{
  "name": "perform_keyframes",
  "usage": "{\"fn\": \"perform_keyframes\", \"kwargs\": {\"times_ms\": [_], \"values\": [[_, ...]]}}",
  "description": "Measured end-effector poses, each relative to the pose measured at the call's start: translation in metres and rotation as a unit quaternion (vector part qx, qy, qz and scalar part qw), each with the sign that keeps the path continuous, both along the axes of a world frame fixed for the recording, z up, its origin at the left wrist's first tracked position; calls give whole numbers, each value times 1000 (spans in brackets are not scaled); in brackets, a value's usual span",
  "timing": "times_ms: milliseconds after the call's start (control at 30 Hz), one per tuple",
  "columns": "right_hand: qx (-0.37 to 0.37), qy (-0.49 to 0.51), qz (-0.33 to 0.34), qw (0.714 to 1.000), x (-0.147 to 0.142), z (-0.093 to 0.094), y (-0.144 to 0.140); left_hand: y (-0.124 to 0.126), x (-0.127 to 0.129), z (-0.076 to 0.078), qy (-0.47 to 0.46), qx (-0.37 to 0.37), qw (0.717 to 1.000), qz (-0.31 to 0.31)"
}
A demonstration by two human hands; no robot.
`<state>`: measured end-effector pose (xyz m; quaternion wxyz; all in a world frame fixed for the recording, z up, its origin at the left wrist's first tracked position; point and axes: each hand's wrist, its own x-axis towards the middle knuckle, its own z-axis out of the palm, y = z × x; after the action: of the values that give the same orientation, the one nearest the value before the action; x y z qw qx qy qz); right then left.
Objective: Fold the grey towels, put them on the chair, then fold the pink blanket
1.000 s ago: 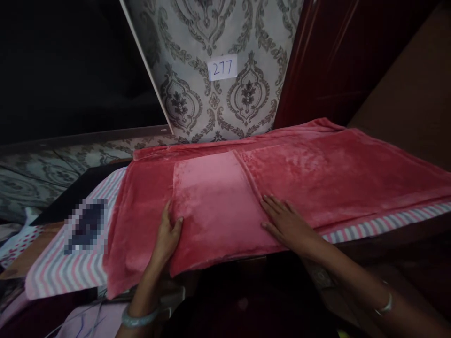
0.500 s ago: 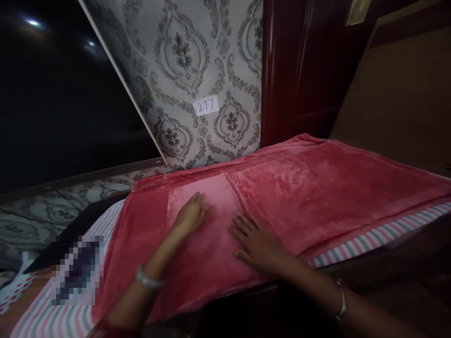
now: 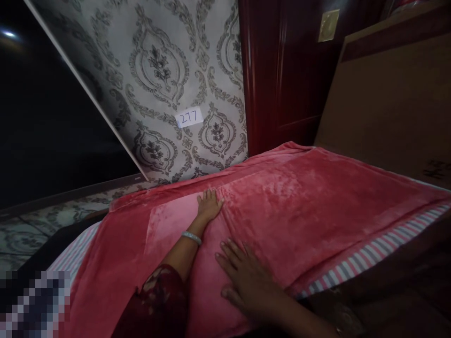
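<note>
Covering most of the view is the red blanket, spread flat over a striped sheet whose edge shows along the near right side and again at left; the paler folded-over patch sits left of centre on the blanket. Behind it: patterned wallpaper, dark red door, brown board leaning at right, small paper tag reading 277 on the wall. Change vs a second ago: left hand was gripping the near edge of the pale patch, now it's reached across to the far side, fingers together and flat on the plush near the back hem, arm stretched over the patch, bracelet at the wrist, lace sleeve in view. Right hand shifted only slightly, palm down, fingers spread, pressing the blanket near the front edge. Neither hand pinches fabric. Reads as the fold being laid and now smoothed from front to back, judging by flat palms and no bunching under them
</note>
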<state>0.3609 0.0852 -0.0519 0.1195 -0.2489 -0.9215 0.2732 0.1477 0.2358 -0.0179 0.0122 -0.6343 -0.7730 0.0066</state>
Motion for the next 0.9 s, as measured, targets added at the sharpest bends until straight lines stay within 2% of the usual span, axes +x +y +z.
{"fn": "perform_keyframes", "kwargs": {"times_ms": [100, 233, 533, 700, 800, 900], "values": [[8, 5, 8, 1000, 1, -6, -1, 1, -5, -9, 3, 9, 1000, -13], [14, 14, 7, 1000, 1, -8, -1, 3, -6, -10, -2, 16, 1000, -19], [-2, 25, -7, 1000, 4, 13, -3, 6, -5, -1, -2, 26, 999, -27], [27, 42, -12, 999, 7, 20, -3, 11, -7, 3, -18, 26, 999, -23], [57, 53, -17, 997, 6, 20, -1, 13, -8, 3, -47, 66, 997, -10], [91, 52, -16, 994, 9, 20, 2, 8, -8, 6, -90, 133, 986, -42]]}}
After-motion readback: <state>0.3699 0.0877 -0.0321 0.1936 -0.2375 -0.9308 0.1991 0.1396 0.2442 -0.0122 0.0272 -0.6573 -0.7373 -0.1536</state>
